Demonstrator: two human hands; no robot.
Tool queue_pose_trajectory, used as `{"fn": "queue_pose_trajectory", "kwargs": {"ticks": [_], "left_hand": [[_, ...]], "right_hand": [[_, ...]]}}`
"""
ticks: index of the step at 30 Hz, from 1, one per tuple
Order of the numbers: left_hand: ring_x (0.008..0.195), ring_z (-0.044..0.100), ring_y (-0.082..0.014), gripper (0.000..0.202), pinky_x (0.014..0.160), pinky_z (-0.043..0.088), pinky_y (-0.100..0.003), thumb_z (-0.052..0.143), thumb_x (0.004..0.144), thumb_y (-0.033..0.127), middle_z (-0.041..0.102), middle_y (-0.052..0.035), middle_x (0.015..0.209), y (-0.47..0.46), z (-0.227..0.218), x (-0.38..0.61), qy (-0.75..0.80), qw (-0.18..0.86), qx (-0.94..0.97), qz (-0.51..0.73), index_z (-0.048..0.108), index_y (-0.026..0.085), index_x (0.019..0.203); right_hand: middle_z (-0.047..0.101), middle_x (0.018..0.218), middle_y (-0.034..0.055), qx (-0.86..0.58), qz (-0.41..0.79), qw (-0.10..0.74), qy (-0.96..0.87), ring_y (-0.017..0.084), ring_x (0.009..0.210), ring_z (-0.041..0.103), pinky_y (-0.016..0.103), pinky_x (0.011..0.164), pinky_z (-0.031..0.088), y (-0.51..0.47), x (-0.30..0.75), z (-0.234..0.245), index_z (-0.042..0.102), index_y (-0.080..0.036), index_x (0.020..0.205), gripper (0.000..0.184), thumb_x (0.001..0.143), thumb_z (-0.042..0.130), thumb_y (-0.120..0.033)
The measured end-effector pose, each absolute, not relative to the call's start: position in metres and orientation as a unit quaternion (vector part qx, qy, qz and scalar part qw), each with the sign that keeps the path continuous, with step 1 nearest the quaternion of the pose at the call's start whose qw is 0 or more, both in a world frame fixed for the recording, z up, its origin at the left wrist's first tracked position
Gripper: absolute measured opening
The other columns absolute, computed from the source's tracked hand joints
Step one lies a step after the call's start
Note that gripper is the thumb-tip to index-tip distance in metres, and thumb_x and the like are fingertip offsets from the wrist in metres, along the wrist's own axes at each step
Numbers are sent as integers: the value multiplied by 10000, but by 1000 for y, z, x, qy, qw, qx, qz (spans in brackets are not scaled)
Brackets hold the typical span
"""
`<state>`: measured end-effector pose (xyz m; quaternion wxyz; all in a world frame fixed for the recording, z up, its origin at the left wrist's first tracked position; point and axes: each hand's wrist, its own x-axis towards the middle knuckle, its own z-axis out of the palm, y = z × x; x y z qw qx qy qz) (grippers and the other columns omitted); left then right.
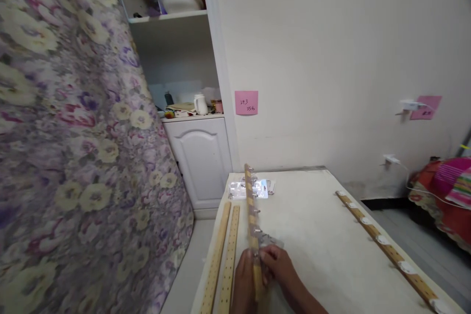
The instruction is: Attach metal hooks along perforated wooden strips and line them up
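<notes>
Gripping wooden strip [251,206] — left hand [245,279], right hand [281,267].

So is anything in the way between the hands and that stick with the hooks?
No, nothing visible. Both hands already touch the hooked stick at its near end: left hand on its left, right hand on its right. The two other sticks lie apart, further left.

Soft even indoor light, no hard shadows; glare on plastic packet [247,189]; floral fabric [73,147] motion-blurred, edges stretched by wide lens.
</notes>
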<state>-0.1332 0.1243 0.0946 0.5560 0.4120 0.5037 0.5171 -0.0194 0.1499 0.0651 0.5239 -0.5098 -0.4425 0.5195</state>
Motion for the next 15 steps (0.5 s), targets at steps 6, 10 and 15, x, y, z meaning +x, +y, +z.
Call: {"fn": "queue_pose_trajectory", "kwargs": {"ticks": [6,10,15], "left_hand": [[487,507,-150,525,463,403,-265,431,733,713,556,23,545,127,86,-128,528,519,433,514,558,204,713],[503,518,-159,508,508,424,-277,433,749,696,542,20,531,122,98,-131,551,475,436,530,543,205,684],[413,460,-144,471,451,380,-270,445,757,678,469,52,442,119,101,-130,534,536,420,502,499,221,653]], "right_hand": [[476,439,-76,-492,536,557,-401,87,386,415,208,400,338,140,-22,66,516,-189,604,236,607,666,-372],[494,494,-67,-508,444,587,-446,105,444,462,215,442,361,130,-5,64,536,-198,640,143,686,613,-309],[521,518,-48,-538,452,561,-439,125,477,491,224,458,366,146,11,59,591,-202,649,142,661,623,-340]]}}
